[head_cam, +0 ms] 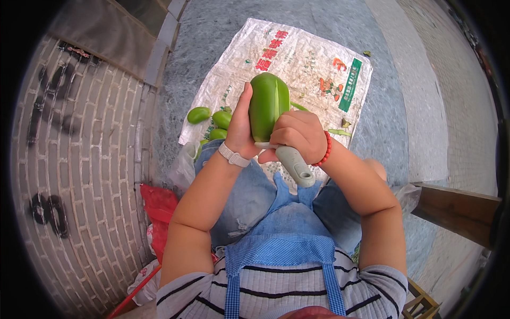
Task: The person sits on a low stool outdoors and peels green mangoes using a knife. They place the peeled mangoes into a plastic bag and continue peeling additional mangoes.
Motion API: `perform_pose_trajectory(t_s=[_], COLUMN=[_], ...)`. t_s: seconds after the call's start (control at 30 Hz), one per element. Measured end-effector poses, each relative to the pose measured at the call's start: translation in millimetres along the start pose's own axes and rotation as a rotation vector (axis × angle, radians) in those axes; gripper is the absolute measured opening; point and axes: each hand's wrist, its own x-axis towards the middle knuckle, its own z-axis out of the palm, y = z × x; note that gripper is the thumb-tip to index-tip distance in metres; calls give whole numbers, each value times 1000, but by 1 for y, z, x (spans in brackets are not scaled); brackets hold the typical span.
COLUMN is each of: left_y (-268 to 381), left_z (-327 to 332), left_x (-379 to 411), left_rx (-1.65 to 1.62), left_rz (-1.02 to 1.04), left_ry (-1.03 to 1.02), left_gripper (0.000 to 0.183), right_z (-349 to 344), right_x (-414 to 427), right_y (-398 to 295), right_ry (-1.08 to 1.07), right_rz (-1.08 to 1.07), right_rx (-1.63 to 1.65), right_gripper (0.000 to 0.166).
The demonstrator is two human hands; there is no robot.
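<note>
My left hand (241, 129) holds a green gourd-like vegetable (263, 105) upright in front of me, thumb along its left side. A paler strip runs down its right side, where skin is off. In my right hand (301, 133) is a peeler with a grey handle (295, 165) pointing back towards me. The peeler's pale head (265, 145) shows at the base of the vegetable; its blade is mostly hidden. Right-hand fingers curl against the vegetable's lower right. Beneath both hands lies a white woven sack (303, 52) with printed writing.
Several more green vegetables (199, 115) lie by my left knee, near a clear plastic bag (184, 165). Peel strips (339, 132) dot the sack. A brick wall (99, 159) and a red bag (159, 211) are at left; a wooden board (454, 211) juts in at right.
</note>
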Motion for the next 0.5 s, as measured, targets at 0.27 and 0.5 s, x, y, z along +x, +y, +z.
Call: perform_pose_trajectory(t_s=[0.27, 0.5], left_y=[-4, -19], left_z=[0, 13], left_x=[3, -10], left_rx=[188, 435], left_rz=[89, 123], left_ry=[122, -23], left_gripper=[53, 49], right_z=[3, -1], right_x=[-3, -51], right_y=[4, 97], right_ry=[37, -49], right_rz=[240, 1303], right_rx=[27, 253], right_gripper=[26, 41])
